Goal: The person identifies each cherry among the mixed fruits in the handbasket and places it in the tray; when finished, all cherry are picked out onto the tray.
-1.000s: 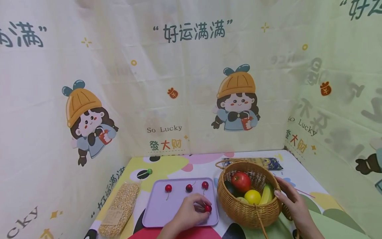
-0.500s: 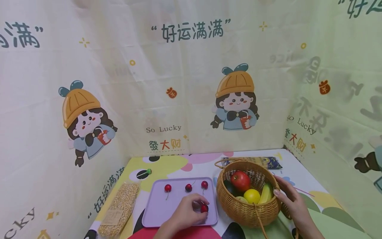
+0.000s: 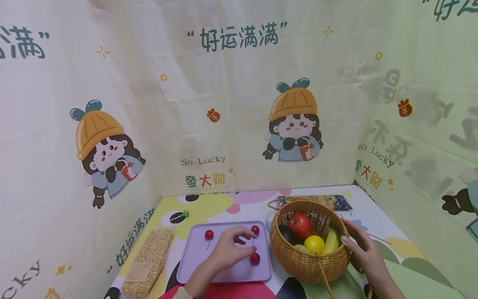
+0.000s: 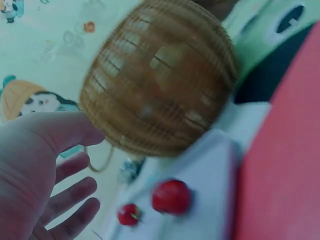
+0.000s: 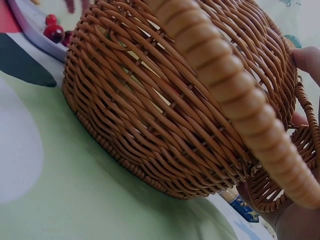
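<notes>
My left hand (image 3: 229, 251) hovers over the lilac tray (image 3: 194, 259), thumb and fingers apart with nothing between them. Just below its thumb in the head view lies a red cherry (image 3: 254, 258). Two more cherries show on the tray, one at the far right (image 3: 255, 230) and one with its stem at the far left (image 3: 209, 235); the hand covers the spot between them. On the right, my right hand (image 3: 367, 253) holds the rim of a round wicker basket (image 3: 310, 265), thumb at the edge. Inside are a red apple (image 3: 300, 225), a yellow lemon (image 3: 314, 244) and a banana (image 3: 332, 241).
A bag of corn kernels (image 3: 149, 261) lies left of the tray. A small green-tipped item (image 3: 185, 214) sits beyond it. Behind the basket is a long blue-and-gold packet (image 3: 336, 202). Printed curtains (image 3: 239, 178) enclose the table on its back and sides.
My left hand has let go of the cherry at the tray's near right and moved up and left from it. The cherry stays on the tray. My right hand keeps its hold on the basket.
</notes>
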A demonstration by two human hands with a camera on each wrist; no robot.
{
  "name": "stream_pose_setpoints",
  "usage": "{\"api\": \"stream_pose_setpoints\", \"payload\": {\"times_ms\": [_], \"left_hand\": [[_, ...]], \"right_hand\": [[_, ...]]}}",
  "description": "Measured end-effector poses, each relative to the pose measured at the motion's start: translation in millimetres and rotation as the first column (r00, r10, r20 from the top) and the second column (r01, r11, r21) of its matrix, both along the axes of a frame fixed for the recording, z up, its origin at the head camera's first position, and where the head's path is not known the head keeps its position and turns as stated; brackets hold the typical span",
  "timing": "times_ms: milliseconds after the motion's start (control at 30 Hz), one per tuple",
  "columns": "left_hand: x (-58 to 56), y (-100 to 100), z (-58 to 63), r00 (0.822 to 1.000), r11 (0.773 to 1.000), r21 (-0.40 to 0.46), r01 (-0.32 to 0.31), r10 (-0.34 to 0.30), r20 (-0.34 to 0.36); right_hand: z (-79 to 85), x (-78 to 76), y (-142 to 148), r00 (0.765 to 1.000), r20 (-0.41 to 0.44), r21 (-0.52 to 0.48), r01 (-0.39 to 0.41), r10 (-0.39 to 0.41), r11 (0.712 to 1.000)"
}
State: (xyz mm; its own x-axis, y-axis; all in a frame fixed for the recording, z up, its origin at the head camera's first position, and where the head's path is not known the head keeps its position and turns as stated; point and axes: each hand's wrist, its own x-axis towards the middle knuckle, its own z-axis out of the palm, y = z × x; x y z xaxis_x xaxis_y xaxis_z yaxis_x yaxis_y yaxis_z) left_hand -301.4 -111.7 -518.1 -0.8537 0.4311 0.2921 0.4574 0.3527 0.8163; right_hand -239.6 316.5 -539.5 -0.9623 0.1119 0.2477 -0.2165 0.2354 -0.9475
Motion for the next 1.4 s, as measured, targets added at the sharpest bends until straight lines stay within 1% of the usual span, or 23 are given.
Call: {"api": "stream_pose_setpoints", "payload": {"times_ms": [133,267,400,500,700,800,900,1067,1167,1233,1300,1400], "left_hand": [[-7.3,11,23.9,0.999,1.000,0.007,0.029,-0.028,-0.032],[-12.8,26,43.8,0.995,0.997,-0.001,0.073,-0.073,-0.069],[-15.7,45,58.9,0.988,0.992,0.005,0.123,-0.122,-0.091],[-18.3,60,68.0,0.980,0.987,0.008,0.164,-0.162,-0.112],[-20.5,91,85.0,0.960,0.971,-0.024,0.238,-0.239,-0.145],[-21.4,105,89.8,0.948,0.960,-0.048,0.275,-0.279,-0.154],[-22.5,115,91.6,0.940,0.951,-0.078,0.301,-0.309,-0.147],[-23.0,128,91.7,0.935,0.936,-0.146,0.322,-0.338,-0.104],[-23.6,136,90.9,0.937,0.926,-0.196,0.323,-0.343,-0.074],[-24.6,142,90.4,0.933,0.913,-0.246,0.325,-0.353,-0.077],[-25.7,148,89.1,0.927,0.895,-0.305,0.324,-0.365,-0.085],[-27.0,156,87.9,0.914,0.853,-0.396,0.341,-0.400,-0.074]], "right_hand": [[0.5,0.1,0,1.000,-0.012,-0.001,0.002,-0.002,1.000],[1.0,0.3,0,1.000,-0.027,-0.015,0.000,0.000,1.000],[1.4,0.4,-2,1.000,-0.025,-0.014,0.001,-0.001,1.000],[1.8,0.2,-2,1.000,-0.023,-0.012,0.000,0.000,1.000],[2.3,0.2,-2,1.000,-0.015,-0.008,0.000,0.000,1.000],[2.4,-0.1,-2,1.000,-0.010,-0.001,0.002,-0.002,1.000],[1.9,-0.6,-2,1.000,-0.015,0.001,0.000,0.000,1.000],[0.7,-0.9,-1,1.000,-0.015,0.001,0.003,-0.003,1.000],[0.8,-0.8,-1,1.000,-0.001,0.003,0.007,-0.007,1.000],[0.9,-0.8,-1,1.000,-0.001,0.006,0.008,-0.008,1.000],[1.1,-0.9,-1,1.000,-0.002,0.011,0.010,-0.010,1.000],[1.2,-0.9,-1,1.000,0.006,0.018,0.012,-0.013,1.000]]}}
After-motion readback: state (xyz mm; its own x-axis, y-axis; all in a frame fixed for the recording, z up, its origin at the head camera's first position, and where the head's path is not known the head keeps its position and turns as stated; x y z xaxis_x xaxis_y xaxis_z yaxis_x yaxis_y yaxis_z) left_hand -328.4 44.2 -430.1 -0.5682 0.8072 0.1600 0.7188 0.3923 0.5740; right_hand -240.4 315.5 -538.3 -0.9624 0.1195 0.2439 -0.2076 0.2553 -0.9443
